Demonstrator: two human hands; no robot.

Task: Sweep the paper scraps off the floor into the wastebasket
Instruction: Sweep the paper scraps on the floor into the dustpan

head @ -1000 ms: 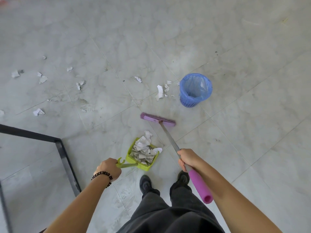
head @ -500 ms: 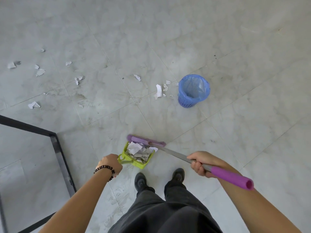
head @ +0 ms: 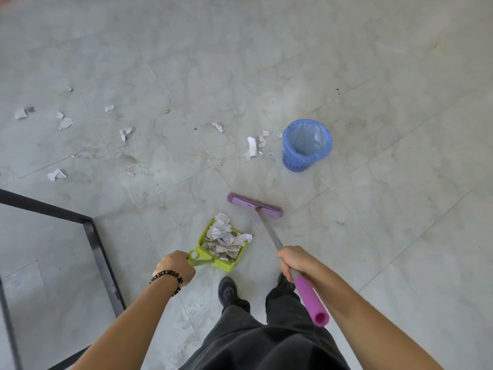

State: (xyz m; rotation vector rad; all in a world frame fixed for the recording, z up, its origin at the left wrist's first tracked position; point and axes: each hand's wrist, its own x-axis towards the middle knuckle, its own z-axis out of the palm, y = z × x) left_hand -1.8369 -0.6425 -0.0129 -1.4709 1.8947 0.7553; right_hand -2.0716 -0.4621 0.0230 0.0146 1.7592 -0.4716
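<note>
since half a second ago we are drawing the purple broom (head: 254, 205) off the green dustpan (head: 225, 264); its head is now resting on the floor (head: 373, 209) just above and right of the pan, at centre frame. our right hand (head: 293, 261) is gripping the broom's metal shaft; our left hand (head: 176, 268) is curling around the dustpan's handle. crumpled paper scraps (head: 222, 240) are filling the dustpan. loose scraps (head: 251, 148) are lying just left of the blue wastebasket (head: 306, 145), right of centre, and others across the upper left.
</note>
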